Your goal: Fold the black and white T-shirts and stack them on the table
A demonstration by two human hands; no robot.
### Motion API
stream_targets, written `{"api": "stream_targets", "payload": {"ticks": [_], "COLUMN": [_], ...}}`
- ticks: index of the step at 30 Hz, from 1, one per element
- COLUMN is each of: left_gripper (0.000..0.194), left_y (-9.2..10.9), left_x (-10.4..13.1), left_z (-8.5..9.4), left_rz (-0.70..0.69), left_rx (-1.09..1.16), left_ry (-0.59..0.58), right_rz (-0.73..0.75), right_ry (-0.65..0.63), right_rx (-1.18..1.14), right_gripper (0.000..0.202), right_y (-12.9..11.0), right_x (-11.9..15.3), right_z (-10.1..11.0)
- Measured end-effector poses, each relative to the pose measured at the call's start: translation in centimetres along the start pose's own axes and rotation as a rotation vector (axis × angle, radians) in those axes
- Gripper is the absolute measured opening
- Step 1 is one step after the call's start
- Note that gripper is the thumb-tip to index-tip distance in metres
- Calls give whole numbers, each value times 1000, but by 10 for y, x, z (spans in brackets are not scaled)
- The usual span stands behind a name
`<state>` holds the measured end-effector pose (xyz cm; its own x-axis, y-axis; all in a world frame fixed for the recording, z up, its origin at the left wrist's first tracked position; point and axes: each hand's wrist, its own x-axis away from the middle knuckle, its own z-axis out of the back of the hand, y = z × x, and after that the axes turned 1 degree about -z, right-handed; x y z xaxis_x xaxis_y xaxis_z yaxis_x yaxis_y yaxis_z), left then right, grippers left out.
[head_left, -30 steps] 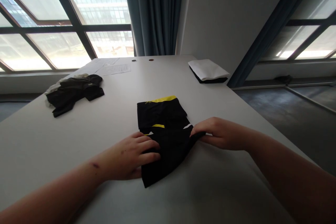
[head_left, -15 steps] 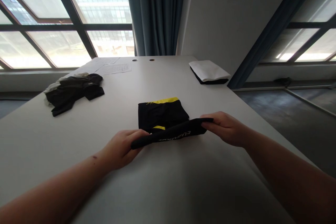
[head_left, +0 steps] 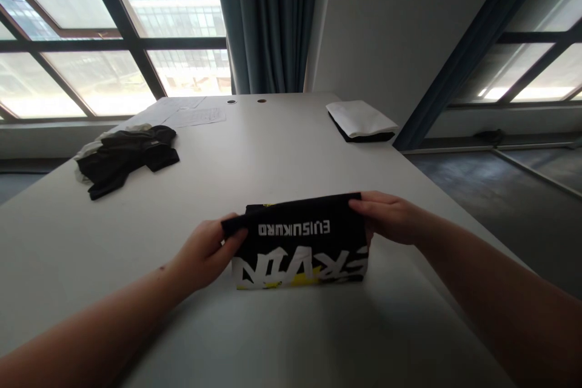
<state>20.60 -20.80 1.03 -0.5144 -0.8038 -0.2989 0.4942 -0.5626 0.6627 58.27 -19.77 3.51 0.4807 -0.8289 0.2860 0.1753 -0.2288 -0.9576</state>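
Note:
A folded black cloth (head_left: 295, 242) with white lettering and yellow patches is raised near the middle of the white table (head_left: 204, 327), its printed face toward me. My left hand (head_left: 211, 250) pinches its upper left corner, thumb on the near side. At the upper right corner, my right hand (head_left: 386, 216) grips the cloth between thumb and fingers. The cloth's top edge slants slightly up to the right. A small strip of black and yellow fabric shows behind that edge; the rest there is hidden.
A crumpled dark garment (head_left: 127, 154) lies on a pale cloth at the left of the table. White folded material (head_left: 361, 119) rests on something black at the back right. Paper sheets (head_left: 197, 116) lie at the back left, near two round holes.
Both hands have turned the cloth so its printed face now shows and hangs toward me. The black and yellow fabric behind is now mostly covered.

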Motion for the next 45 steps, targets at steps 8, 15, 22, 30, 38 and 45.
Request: {"api": "stream_targets", "payload": {"ticks": [8,15,22,30,38,45], "left_gripper": [26,14,45,73,72,71], "left_y": [-36,-44,-6,-20,-24,9], "left_x": [-33,-27,-23,-20,-21,-41], "left_z": [-16,-17,-32,-45,-40,-55], "left_rz": [198,233,-127,10,8,-83], "left_rx": [-37,-164,-398,-545,-605,-704], "left_ry": [24,124,22,-224,-211,-154], "right_rz": [-150,72,490,152,201,337], "right_ry": [235,502,450,259,299,456], "right_rx": [353,962,1258,1300,1303,1363], "right_gripper": [30,20,52,88,67,39], "right_y": [18,20,23,36,38,34], "right_x": [-41,-43,-35,-44,-49,-55], "right_z": [-3,-2,-57,-66,-53,-33]}}
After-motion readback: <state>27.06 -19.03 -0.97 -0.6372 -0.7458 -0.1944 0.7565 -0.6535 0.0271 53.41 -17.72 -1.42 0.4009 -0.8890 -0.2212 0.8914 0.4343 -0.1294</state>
